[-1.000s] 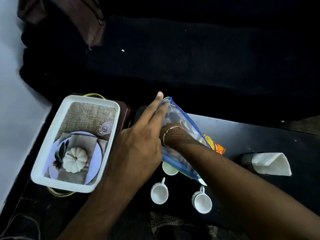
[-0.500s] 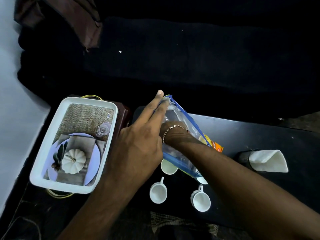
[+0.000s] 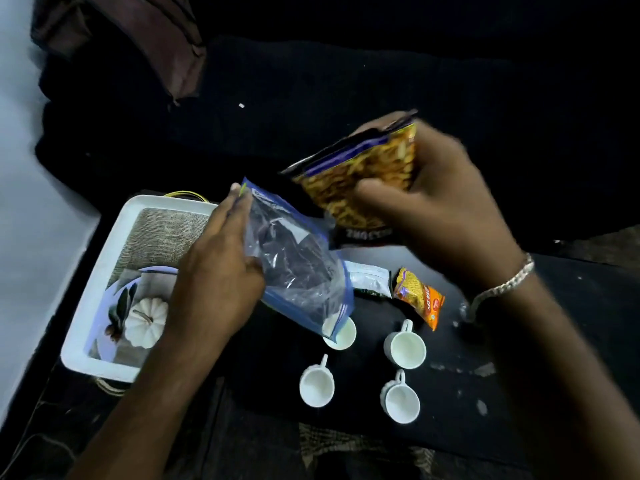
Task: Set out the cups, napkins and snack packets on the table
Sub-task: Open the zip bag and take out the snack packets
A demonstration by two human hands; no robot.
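Observation:
My left hand (image 3: 214, 285) holds a clear zip bag (image 3: 298, 268) with a blue edge, upright and open above the black table (image 3: 571, 306). My right hand (image 3: 440, 202) grips a yellow and dark snack packet (image 3: 360, 178), lifted above and to the right of the bag's mouth. On the table behind the bag lie a small orange snack packet (image 3: 419, 296) and a white and green packet (image 3: 367, 278). Several small white cups stand near the front: one (image 3: 341, 334) partly under the bag, others at cup (image 3: 405, 348), cup (image 3: 317, 384) and cup (image 3: 400, 400). The napkin is hidden by my right arm.
A white tray (image 3: 104, 289) printed with a plate and white pumpkin picture sits at the left, partly under my left forearm. Dark fabric fills the background, with a brown cloth (image 3: 149, 39) at top left. A pale wall or floor (image 3: 24, 202) runs along the left edge.
My right hand came out of the zip bag, pulling a yellow snack packet up and to the right. The left hand keeps hold of the bag.

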